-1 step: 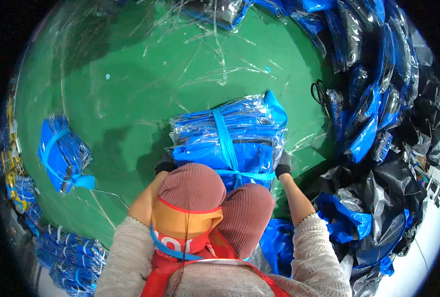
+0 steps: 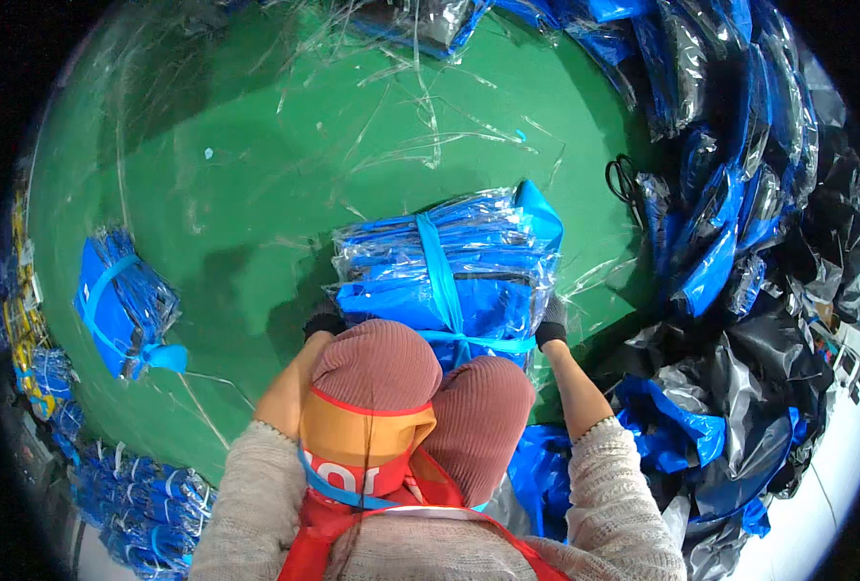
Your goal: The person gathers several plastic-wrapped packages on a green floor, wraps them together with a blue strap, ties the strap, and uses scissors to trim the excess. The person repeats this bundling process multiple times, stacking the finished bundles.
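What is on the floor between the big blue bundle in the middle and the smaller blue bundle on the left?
In the head view, only green floor under crinkled clear plastic film lies between the big bundle and the smaller bundle.

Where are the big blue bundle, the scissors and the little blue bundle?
Big blue bundle (image 2: 449,266): head view, on its strap across the top.
Scissors (image 2: 623,179): head view, on the black handles.
Little blue bundle (image 2: 120,305): head view, on its blue middle.

Packing workshop floor. Green floor (image 2: 256,194) as landmark: clear plastic film (image 2: 430,126) spread over it, strapped blue bundles (image 2: 125,305) at left edge, heaped bagged goods (image 2: 739,213) along right edge.
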Demonstrator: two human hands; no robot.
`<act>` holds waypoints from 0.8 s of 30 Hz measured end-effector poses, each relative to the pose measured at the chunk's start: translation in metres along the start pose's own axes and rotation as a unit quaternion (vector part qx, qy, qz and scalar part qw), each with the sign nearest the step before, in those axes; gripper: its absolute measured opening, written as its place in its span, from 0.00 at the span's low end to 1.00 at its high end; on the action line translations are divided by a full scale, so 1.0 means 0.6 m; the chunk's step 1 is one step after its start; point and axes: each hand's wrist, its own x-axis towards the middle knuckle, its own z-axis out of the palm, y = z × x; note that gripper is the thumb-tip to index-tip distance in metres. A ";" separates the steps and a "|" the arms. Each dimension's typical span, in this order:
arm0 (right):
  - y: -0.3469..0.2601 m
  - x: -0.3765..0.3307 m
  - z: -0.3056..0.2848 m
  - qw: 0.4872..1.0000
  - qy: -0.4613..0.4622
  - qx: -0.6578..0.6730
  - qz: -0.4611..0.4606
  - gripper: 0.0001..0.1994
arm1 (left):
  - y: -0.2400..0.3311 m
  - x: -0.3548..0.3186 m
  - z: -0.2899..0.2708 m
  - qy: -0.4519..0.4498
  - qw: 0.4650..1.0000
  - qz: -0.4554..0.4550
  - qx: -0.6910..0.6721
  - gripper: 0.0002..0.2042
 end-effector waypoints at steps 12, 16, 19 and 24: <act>-0.084 0.204 0.029 0.988 0.022 0.148 -0.049 0.12 | 0.033 -0.039 -0.043 0.051 0.997 -0.035 -0.050 0.17; -0.088 0.231 0.068 0.966 0.040 0.247 -0.066 0.11 | 0.022 -0.051 -0.031 0.051 0.996 -0.060 -0.050 0.17; -0.100 0.232 0.066 0.966 0.096 0.196 -0.140 0.10 | 0.020 -0.063 -0.030 0.056 0.996 -0.059 -0.048 0.17; -0.099 0.227 0.051 0.969 0.069 0.178 -0.155 0.12 | 0.018 -0.039 -0.020 0.095 0.994 -0.015 -0.051 0.17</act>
